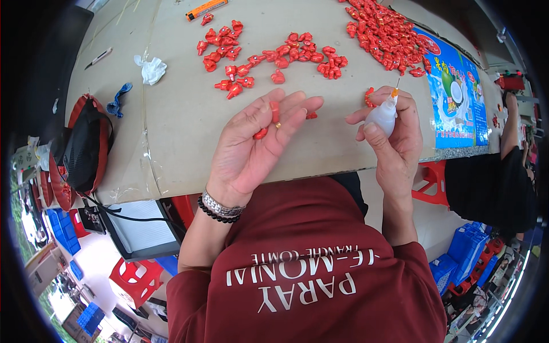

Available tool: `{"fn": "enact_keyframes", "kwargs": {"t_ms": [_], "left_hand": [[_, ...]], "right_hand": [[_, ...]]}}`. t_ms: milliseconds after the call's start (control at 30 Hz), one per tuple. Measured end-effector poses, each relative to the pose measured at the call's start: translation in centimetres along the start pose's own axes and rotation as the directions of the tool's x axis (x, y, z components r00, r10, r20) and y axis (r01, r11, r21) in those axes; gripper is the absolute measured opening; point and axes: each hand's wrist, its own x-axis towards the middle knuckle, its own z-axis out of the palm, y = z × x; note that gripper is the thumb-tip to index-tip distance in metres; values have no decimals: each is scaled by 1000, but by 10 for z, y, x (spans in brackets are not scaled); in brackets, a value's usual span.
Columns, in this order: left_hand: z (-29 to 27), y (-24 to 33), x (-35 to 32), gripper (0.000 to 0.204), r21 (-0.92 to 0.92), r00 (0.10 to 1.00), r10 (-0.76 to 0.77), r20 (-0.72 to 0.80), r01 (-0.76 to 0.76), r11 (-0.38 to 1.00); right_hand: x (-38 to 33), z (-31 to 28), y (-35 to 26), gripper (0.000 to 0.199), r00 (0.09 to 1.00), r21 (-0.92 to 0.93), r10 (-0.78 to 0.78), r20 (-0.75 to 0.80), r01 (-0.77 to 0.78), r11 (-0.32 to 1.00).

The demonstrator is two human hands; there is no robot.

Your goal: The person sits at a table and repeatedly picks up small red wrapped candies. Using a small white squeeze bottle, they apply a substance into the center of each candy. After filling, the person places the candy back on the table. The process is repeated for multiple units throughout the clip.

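My left hand, palm turned up, pinches a small red figurine piece with a gold-coloured spot between thumb and fingers. A second red piece rests against the palm. In my right hand is a small white needle-tip squeeze bottle with an orange collar, its thin needle pointing up and away from me. The two hands are apart above the table's near edge. Past them lie loose groups of similar red pieces. One red piece shows partly behind my right hand.
A large heap of red pieces lies at the far right, beside a blue printed sheet. An orange box, crumpled white tissue, a pen-like knife and a black-and-red bag lie leftward. Another person is at the right.
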Motion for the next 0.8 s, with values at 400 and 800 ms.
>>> {"fn": "enact_keyframes", "kwargs": {"t_ms": [400, 800], "left_hand": [[-6, -6, 3, 24, 140, 999, 14, 31, -18, 990], [39, -28, 60, 30, 919, 934, 351, 70, -197, 340]], "right_hand": [[-1, 2, -4, 30, 1000, 9, -1, -2, 1, 1000], [-2, -16, -8, 31, 993, 63, -81, -90, 87, 994]]}}
